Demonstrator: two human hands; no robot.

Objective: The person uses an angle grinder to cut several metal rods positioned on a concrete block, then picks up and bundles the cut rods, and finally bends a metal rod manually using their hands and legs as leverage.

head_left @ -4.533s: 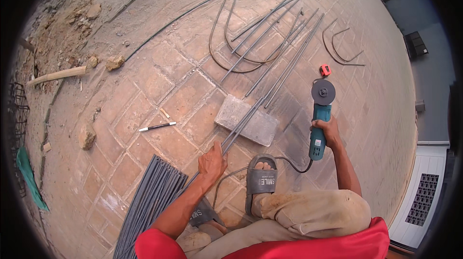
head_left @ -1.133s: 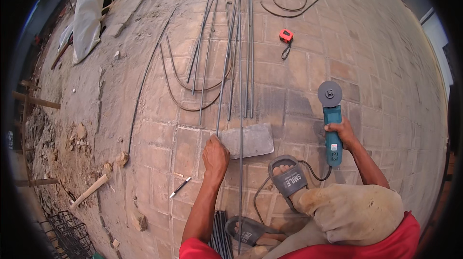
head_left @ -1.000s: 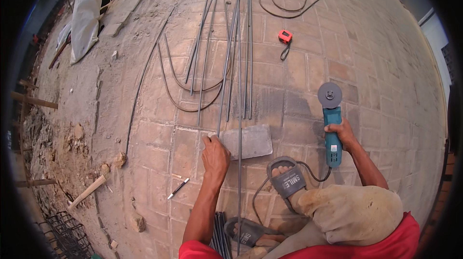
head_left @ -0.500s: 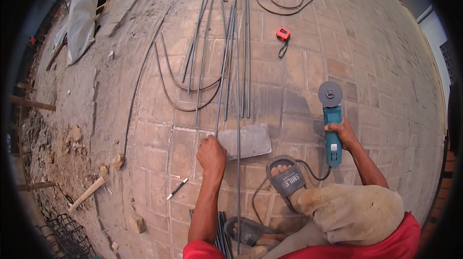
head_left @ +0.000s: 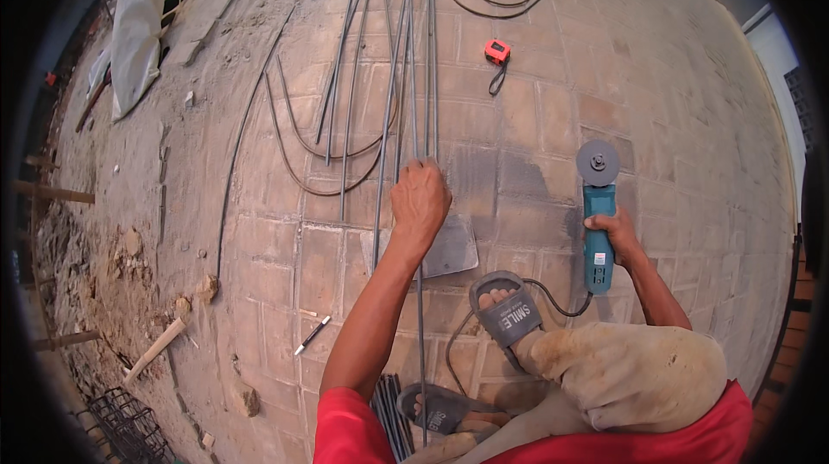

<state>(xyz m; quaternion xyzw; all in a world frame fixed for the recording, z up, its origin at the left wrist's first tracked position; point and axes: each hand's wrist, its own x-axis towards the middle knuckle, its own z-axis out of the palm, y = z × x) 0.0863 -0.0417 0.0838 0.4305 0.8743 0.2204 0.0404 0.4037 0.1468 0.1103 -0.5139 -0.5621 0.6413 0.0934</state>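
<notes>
My right hand is wrapped round the body of a teal angle grinder, whose grey cutting disc points away from me. Reaching forward, my left hand has its fingers curled down on a long steel rod; the fingertips are hidden under the hand. That rod runs from beside my foot up to the other rods. A flat grey slab lies partly under my left wrist. Beyond it, several straight steel rods and U-bent rods lie on the paving.
A red tape measure lies beyond the slab. To the left are a marker pen, a wooden handle, rubble and a white sack. The grinder's cord curves past my sandalled feet, near a rod bundle.
My left hand has moved forward and right, from a rod at the slab's left end to the long rod beyond the slab. My right hand keeps its grip on the grinder.
</notes>
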